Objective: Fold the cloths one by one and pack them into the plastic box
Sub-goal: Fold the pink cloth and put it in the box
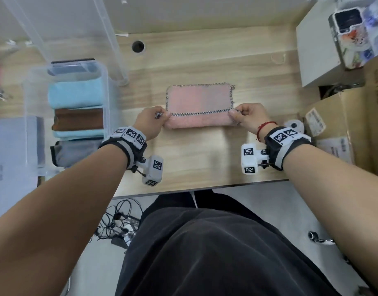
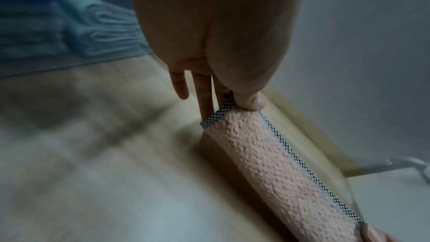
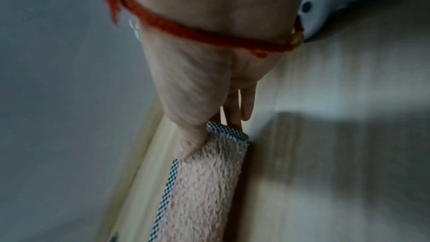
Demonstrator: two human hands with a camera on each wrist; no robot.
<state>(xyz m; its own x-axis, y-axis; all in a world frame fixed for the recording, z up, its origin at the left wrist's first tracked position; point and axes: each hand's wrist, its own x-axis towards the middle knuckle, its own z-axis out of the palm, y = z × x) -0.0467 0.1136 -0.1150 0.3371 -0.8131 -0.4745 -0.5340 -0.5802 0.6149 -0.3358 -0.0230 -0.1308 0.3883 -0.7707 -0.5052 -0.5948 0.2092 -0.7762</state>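
A pink cloth [image 1: 199, 99] with a black-and-white checked border lies in the middle of the wooden table, its near strip turned up over itself. My left hand [image 1: 160, 115] pinches the near left corner of the pink cloth [image 2: 267, 163] between thumb and fingers. My right hand [image 1: 235, 113] pinches the near right corner of the pink cloth [image 3: 209, 181] the same way. The clear plastic box [image 1: 107, 86] stands at the left and holds folded cloths on edge: light blue [image 1: 76, 94], brown [image 1: 79, 121], another light blue and grey [image 1: 75, 153].
The box's clear lid [image 1: 111, 37] leans upright behind the box. A white box [image 1: 316, 54] and brown cardboard cartons [image 1: 354, 116] crowd the right side. A cable hole [image 1: 138, 46] sits at the back. The table's front edge [image 1: 200, 188] runs just below my wrists.
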